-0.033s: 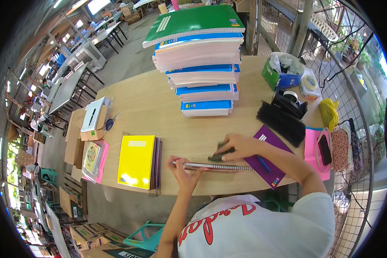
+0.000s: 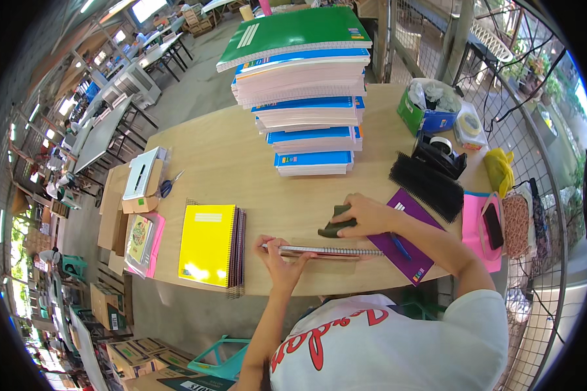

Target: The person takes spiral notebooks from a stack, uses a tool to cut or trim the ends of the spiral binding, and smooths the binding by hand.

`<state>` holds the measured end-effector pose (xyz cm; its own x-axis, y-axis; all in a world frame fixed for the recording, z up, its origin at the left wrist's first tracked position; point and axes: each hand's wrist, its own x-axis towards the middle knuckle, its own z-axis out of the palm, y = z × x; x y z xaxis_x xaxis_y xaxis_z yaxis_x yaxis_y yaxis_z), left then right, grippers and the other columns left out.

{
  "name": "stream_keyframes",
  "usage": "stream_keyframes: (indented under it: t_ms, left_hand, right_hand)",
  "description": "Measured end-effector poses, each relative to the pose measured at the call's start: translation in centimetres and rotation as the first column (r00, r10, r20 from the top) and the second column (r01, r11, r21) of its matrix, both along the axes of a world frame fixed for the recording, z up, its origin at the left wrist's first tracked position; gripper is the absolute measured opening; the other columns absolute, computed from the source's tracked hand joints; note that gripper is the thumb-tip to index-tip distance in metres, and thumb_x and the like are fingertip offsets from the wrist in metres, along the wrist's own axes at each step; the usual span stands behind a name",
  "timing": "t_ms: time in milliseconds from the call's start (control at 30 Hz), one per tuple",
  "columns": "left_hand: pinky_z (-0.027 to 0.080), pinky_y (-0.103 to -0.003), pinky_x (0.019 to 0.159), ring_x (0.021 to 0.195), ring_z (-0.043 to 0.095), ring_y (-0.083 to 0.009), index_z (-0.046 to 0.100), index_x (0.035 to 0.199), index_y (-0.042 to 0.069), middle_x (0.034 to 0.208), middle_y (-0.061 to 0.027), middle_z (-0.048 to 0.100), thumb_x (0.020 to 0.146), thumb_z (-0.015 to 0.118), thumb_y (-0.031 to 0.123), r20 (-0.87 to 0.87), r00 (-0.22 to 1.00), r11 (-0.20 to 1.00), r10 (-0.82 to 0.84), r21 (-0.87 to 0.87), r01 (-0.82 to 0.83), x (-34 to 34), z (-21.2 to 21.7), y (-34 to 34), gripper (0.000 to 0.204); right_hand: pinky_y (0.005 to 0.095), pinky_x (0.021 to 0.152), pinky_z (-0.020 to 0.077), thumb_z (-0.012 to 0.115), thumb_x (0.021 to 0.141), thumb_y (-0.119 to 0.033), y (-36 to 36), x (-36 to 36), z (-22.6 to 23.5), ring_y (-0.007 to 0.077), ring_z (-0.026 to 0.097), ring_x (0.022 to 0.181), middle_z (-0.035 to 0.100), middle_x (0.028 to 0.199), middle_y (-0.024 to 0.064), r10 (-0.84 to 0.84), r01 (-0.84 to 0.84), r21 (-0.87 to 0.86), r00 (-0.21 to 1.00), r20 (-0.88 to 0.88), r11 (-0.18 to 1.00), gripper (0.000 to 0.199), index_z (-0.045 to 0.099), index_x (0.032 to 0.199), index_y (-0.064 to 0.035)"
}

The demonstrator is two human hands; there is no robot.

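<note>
A spiral notebook (image 2: 332,251) stands edge-on near the table's front edge, its wire coil facing up. My left hand (image 2: 283,262) pinches its left end between thumb and fingers. Just above the notebook's right half, my right hand (image 2: 366,214) is closed on a dark green hand tool (image 2: 334,228) whose exact kind I cannot make out. The tool is apart from the coil. Under my right forearm lies a purple notebook (image 2: 412,266) with a blue pen (image 2: 400,247) on it. Left of my left hand sits a stack of yellow-covered spiral notebooks (image 2: 207,244).
Tall piles of blue notebooks (image 2: 313,158), topped by a green notebook (image 2: 293,36), stand at the back. At right are black binding coils (image 2: 427,187), a tape dispenser (image 2: 439,158) and a green-blue box (image 2: 430,117). Scissors (image 2: 168,187) lie beside a carton (image 2: 143,204) at left.
My right hand has lifted slightly up and away from the notebook with the dark green tool, which has turned a little. My left hand and the notebook stay almost in place.
</note>
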<state>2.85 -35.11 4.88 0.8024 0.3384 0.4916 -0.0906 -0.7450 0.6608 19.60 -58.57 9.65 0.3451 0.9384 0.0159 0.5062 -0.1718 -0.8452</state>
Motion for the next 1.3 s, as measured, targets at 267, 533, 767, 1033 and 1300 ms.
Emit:
stream_keyframes:
  t_ms: [267, 533, 767, 1033, 1300]
  left_hand:
    - [0.038, -0.046, 0.096, 0.114, 0.035, -0.0344, 0.048, 0.101, 0.007, 0.121, -0.0192, 0.032, 0.056, 0.096, 0.03, -0.008, 1.0, 1.0, -0.015, -0.01, 0.015, 0.3, 0.7, -0.2, 0.07]
    - [0.041, -0.044, 0.092, 0.11, 0.037, -0.0332, 0.048, 0.102, 0.005, 0.119, -0.0181, 0.031, 0.059, 0.095, 0.029, 0.001, 0.996, 0.99, -0.093, -0.106, 0.092, 0.5, -0.4, 0.6, 0.069]
    - [0.036, -0.045, 0.091, 0.105, 0.037, -0.0328, 0.048, 0.105, 0.003, 0.108, -0.0165, 0.038, 0.059, 0.094, 0.041, -0.012, 0.995, 0.992, -0.097, -0.087, 0.095, 0.4, -0.7, 1.0, 0.075]
    - [0.036, -0.046, 0.089, 0.105, 0.036, -0.0329, 0.048, 0.105, 0.002, 0.105, -0.015, 0.04, 0.06, 0.093, 0.04, 0.022, 0.993, 0.984, -0.118, -0.135, 0.12, 0.7, -0.8, 1.3, 0.074]
    - [0.045, -0.038, 0.074, 0.096, 0.046, -0.0285, 0.051, 0.104, 0.005, 0.105, -0.0148, 0.042, 0.061, 0.093, 0.017, 0.108, 0.985, 0.982, -0.131, -0.123, 0.144, 1.1, -0.9, 2.5, 0.061]
  right_hand:
    - [0.034, 0.084, 0.0481, 0.066, 0.091, -0.037, -0.3, -1.1, -2.7, 0.0263, 0.062, 0.095, 0.065, 0.099, 0.0173, -0.232, 0.242, -0.033, 0.871, -0.433, 0.97, 0.041, 0.071, 0.121, -0.0095]
    - [0.0358, 0.087, 0.0468, 0.067, 0.09, -0.035, 1.3, -0.6, -1.5, 0.0273, 0.06, 0.097, 0.064, 0.101, 0.0175, -0.041, 0.053, 0.034, 0.959, -0.28, 0.998, 0.038, 0.072, 0.12, -0.0118]
    - [0.0387, 0.089, 0.0466, 0.068, 0.087, -0.047, 3.1, 0.2, -1.7, 0.0297, 0.058, 0.101, 0.062, 0.105, 0.0178, 0.108, -0.004, 0.17, 0.788, -0.606, 0.985, 0.053, 0.069, 0.123, -0.0088]
    - [0.0352, 0.088, 0.0461, 0.067, 0.089, -0.042, 4.0, -0.1, -1.9, 0.0248, 0.06, 0.102, 0.067, 0.104, 0.0155, 0.136, -0.044, 0.199, 0.868, -0.478, 0.979, 0.047, 0.071, 0.115, -0.0027]
    - [0.0342, 0.088, 0.0457, 0.069, 0.088, -0.039, 3.5, -0.8, -1.2, 0.0258, 0.059, 0.098, 0.064, 0.093, 0.0152, -0.004, 0.028, 0.045, 0.892, -0.453, 0.999, 0.042, 0.072, 0.119, -0.0117]
